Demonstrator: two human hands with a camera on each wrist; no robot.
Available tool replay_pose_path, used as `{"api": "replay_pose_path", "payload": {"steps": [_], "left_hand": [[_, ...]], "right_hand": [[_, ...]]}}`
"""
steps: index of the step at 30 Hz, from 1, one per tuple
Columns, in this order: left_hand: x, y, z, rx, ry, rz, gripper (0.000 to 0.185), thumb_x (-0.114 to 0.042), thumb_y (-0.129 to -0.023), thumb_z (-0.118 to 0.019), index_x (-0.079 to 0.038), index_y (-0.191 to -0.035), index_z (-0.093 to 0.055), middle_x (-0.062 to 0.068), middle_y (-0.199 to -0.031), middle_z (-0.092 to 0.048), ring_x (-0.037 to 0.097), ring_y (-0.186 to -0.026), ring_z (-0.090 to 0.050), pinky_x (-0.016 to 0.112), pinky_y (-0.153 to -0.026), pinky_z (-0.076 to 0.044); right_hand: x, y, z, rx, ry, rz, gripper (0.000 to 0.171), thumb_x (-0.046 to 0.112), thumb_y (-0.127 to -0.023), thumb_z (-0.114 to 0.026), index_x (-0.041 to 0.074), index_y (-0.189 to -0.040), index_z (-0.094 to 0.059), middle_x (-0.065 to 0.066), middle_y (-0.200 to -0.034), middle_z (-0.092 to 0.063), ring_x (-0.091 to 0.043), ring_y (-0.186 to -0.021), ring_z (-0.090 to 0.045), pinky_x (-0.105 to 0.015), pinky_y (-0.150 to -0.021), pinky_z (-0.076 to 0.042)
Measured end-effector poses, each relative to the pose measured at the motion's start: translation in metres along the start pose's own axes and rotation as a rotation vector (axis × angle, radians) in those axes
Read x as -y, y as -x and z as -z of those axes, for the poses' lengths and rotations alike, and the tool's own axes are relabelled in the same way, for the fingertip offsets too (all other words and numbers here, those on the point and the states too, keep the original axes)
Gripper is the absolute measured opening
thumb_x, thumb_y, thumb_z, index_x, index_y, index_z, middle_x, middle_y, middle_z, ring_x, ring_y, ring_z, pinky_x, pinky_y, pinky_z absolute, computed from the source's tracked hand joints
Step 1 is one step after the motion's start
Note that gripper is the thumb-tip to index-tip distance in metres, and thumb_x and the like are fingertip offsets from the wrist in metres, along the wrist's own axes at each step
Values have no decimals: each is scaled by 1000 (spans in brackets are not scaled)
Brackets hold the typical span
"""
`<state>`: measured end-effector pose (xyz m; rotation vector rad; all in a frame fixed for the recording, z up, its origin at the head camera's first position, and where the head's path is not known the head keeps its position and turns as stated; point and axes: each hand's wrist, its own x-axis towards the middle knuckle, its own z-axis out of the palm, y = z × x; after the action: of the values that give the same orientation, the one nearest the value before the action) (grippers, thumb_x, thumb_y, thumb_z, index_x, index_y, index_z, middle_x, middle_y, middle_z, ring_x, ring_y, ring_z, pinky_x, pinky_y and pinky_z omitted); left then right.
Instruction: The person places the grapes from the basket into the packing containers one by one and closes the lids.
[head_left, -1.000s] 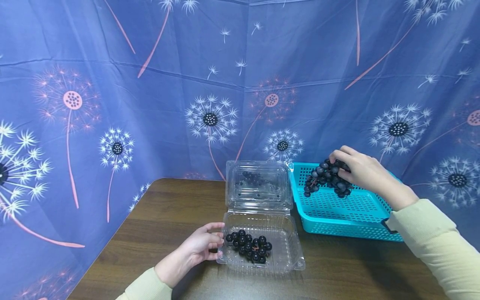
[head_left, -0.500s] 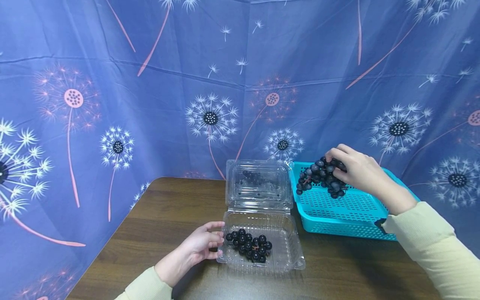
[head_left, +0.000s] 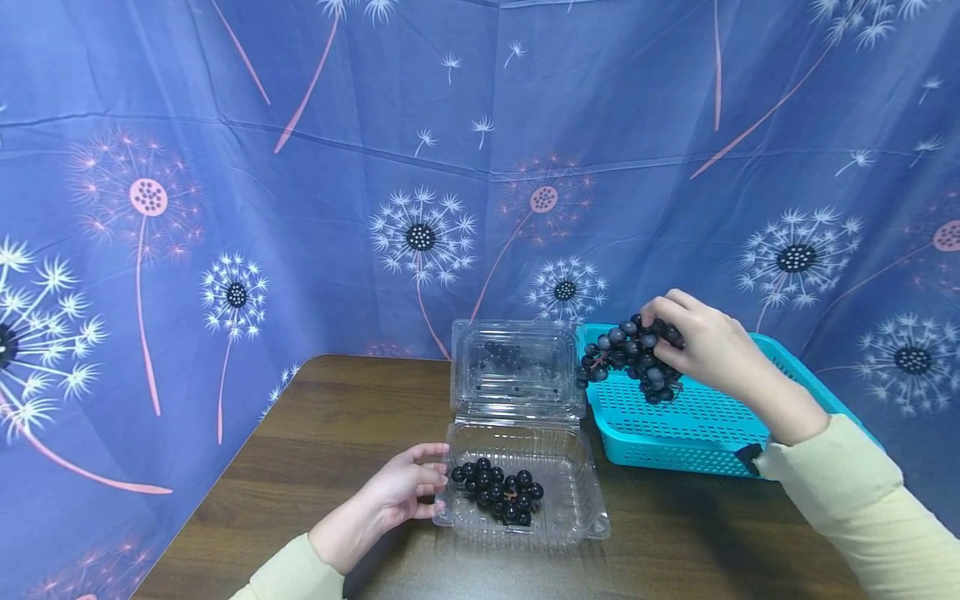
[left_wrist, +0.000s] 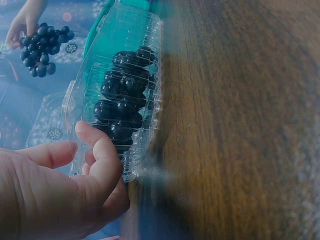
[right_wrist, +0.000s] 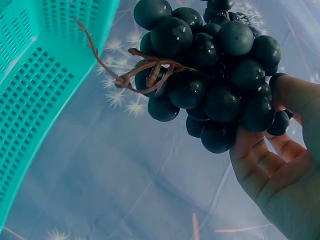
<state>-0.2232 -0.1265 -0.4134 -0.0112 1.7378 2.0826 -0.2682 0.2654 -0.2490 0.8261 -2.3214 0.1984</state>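
In the head view, my right hand (head_left: 701,337) holds a bunch of dark grapes (head_left: 630,354) above the left part of a turquoise basket (head_left: 697,450). The right wrist view shows thumb and fingertips gripping its berries, with a brown stem (right_wrist: 145,75) sticking out. A clear plastic clamshell box (head_left: 573,492) stands beside the basket, its lid (head_left: 517,400) raised at the back. Inside the box lies a smaller bunch of black grapes (head_left: 495,492). My left hand (head_left: 408,487) touches the box's left side with spread, loosely bent fingers; in the left wrist view they rest along its wall.
The box and basket stand on a brown wooden table (head_left: 345,400). Behind the table hangs a blue curtain (head_left: 315,208) printed with dandelions. The raised lid stands close to the basket's left rim (head_left: 600,425).
My right hand has moved left with the bunch of grapes, from over the basket's middle toward its left rim. My left hand, the box and the grapes inside it look unchanged.
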Motion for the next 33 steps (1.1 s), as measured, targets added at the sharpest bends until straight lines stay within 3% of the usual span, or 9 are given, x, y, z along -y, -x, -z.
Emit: {"api": "replay_pose_path", "payload": {"steps": [16,33], "left_hand": [[0,0,0,-3,-5,-1,61,6,-81,-53,0,-137,-32,6,-98,-45,13,-79,-49,27,-65,-49],[0,-2,2,0,1,5,61,6,-80,-53,1,-137,-32,7,-99,-45,13,-78,-48,26,-64,-50]], "right_hand": [[27,2,-1,-87,-80,54,38,-8,-67,-65,17,-94,-57,4,-90,-53,-1,-54,-29,-19,-43,-26],[58,12,-16,-79,-180,56,38,-10,-66,-65,17,-91,-56,8,-89,-51,1,-54,-29,-17,-45,-30]]}}
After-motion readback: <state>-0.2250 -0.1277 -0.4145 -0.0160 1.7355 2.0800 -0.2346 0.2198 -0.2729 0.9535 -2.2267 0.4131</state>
